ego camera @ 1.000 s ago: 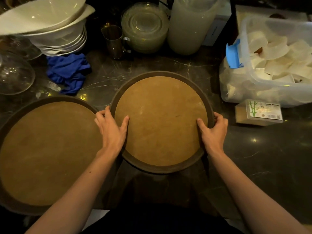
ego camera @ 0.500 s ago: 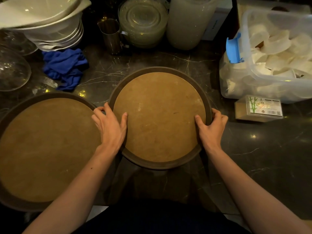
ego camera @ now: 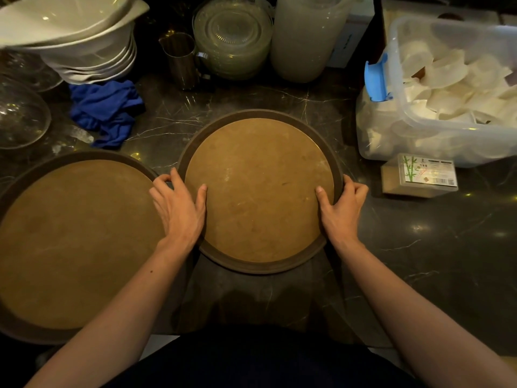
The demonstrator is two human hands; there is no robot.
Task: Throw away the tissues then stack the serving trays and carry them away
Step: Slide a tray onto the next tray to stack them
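Two round serving trays with brown rims and tan insides lie on the dark marble counter. The middle tray (ego camera: pixel 260 189) is gripped on both sides: my left hand (ego camera: pixel 179 205) holds its left rim, thumb on the inner surface, and my right hand (ego camera: pixel 342 207) holds its right rim the same way. The larger-looking left tray (ego camera: pixel 75 242) lies flat beside it, its rim close to my left hand. No tissues show on either tray.
Behind the trays are a blue cloth (ego camera: pixel 106 110), stacked white bowls (ego camera: pixel 84 43), a metal cup (ego camera: pixel 180 60), stacked glass plates (ego camera: pixel 232 37) and a pale jug (ego camera: pixel 305 37). Right: a clear plastic bin (ego camera: pixel 447 88) of white pieces and a small box (ego camera: pixel 419 175). Glass bowls (ego camera: pixel 19 116) far left.
The view has shifted slightly, so the middle tray sits a little higher in the picture. Both hands keep the same hold on its rim.
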